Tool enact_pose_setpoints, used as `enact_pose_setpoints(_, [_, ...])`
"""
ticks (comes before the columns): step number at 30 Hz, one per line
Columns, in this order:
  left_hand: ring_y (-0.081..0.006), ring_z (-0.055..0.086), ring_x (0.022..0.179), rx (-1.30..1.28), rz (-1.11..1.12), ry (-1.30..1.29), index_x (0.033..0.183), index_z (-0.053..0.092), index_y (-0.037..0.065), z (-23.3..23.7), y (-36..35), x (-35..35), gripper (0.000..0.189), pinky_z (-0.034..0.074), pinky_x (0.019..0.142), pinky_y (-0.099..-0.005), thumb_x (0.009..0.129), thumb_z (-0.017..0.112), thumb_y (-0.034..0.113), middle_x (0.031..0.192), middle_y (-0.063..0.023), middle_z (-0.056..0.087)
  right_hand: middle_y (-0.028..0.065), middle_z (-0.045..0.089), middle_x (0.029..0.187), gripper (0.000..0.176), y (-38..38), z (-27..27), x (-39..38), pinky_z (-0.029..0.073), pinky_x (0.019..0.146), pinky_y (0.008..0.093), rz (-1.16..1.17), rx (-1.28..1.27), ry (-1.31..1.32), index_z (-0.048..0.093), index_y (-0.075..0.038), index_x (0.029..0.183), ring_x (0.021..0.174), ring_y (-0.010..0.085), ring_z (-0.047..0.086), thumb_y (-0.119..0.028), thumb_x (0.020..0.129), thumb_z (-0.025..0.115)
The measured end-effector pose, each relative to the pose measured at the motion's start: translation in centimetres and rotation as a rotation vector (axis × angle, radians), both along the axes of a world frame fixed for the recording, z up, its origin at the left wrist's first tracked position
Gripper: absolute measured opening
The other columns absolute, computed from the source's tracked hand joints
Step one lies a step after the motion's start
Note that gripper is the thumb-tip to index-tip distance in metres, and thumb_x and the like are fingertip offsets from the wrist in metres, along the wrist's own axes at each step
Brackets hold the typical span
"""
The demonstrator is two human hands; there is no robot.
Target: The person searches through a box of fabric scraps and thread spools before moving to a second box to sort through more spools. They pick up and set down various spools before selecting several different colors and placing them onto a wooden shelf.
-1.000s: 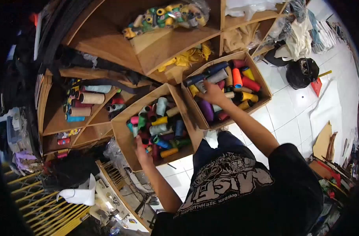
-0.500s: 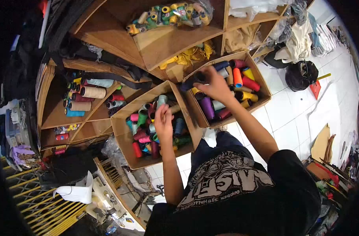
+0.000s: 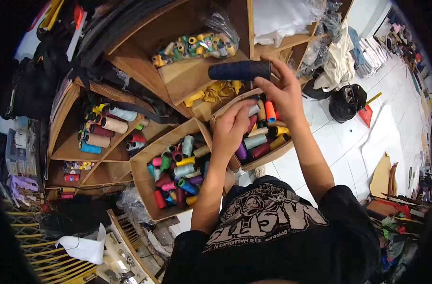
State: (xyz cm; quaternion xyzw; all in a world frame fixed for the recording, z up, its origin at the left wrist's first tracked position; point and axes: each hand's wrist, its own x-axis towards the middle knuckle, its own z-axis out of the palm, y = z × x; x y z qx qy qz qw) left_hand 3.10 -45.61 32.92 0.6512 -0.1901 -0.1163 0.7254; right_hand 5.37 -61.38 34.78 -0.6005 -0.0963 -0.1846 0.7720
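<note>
step (judged): inspecting | navy thread cone held level above cardboard box | right hand fingers clamping one end | left hand fingers loose (seemingly empty) | next likely needs left-hand support

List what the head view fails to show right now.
Head view only.
Left hand grip: hidden by its own back.
Spools in the right cardboard box: partly behind both hands.
Bagged spools on the shelf: too small, behind plastic.
Scene corners: cut off by dark lens rim.
</note>
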Motion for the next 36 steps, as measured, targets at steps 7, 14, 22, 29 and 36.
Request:
enact_pose_setpoints(7, [-0.003, 0.046, 0.056, 0.436, 0.305, -0.489, 0.098, 0.064, 0.0, 5.1, 4.8, 0.7, 0.019, 0.037, 0.051, -0.022, 0.089, 0.055, 0.015, 0.058, -0.0031, 0.051, 0.0102, 0.065, 0.094, 0.046, -3.1, 3.0, -3.3, 0.05, 0.074, 0.0326, 0.324, -0.888, -0.046, 0.059, -0.004, 0.111, 0.083, 0.0205, 0.064, -0.008, 0.067, 0.074])
enact_pose_setpoints(14, [-0.0221, 0.062, 0.062, 0.442, 0.065, -0.572, 0.101, 0.064, 0.002, 1.6, 4.7, -0.4, 0.02, 0.046, 0.058, -0.0283, 0.09, 0.055, 0.016, 0.075, -0.0095, 0.065, 0.0099, 0.064, 0.088, 0.049, -1.2, 0.9, -3.4, 0.05, 0.069, 0.0306, 0.014, -0.655, -0.025, 0.061, 0.0, 0.108, 0.075, 0.0159, 0.063, -0.019, 0.067, 0.079])
enact_pose_setpoints(22, [-0.0044, 0.041, 0.054, 0.327, -0.029, -0.065, 0.099, 0.063, 0.002, -0.1, 6.4, -0.1, 0.024, 0.033, 0.05, -0.0209, 0.095, 0.049, 0.02, 0.06, 0.003, 0.046, 0.0077, 0.064, 0.089, 0.048, -0.4, -0.8, -4.0, 0.051, 0.067, 0.0262, 0.451, 0.046, 0.276, 0.054, 0.005, 0.116, 0.075, 0.0142, 0.062, -0.013, 0.076, 0.073])
enact_pose_setpoints(29, [-0.0208, 0.056, 0.06, 0.435, 0.164, -0.347, 0.096, 0.062, 0.003, 0.8, 6.1, -1.6, 0.019, 0.045, 0.06, -0.0296, 0.092, 0.051, 0.018, 0.072, -0.0123, 0.061, 0.013, 0.065, 0.085, 0.046, 0.7, -0.1, -4.4, 0.051, 0.064, 0.0295, -0.035, -0.878, -0.171, 0.057, -0.001, 0.111, 0.071, 0.0167, 0.064, -0.016, 0.071, 0.074])
enact_pose_setpoints(36, [-0.0105, 0.058, 0.072, 0.252, 0.067, -0.318, 0.103, 0.06, -0.001, -1.5, 8.6, -0.9, 0.023, 0.046, 0.066, -0.0244, 0.092, 0.052, 0.017, 0.078, -0.0028, 0.063, 0.0091, 0.064, 0.096, 0.049, 1.1, -2.0, -4.6, 0.052, 0.069, 0.029, 0.506, -0.254, 0.239, 0.052, 0.006, 0.116, 0.077, 0.0163, 0.063, -0.015, 0.077, 0.072])
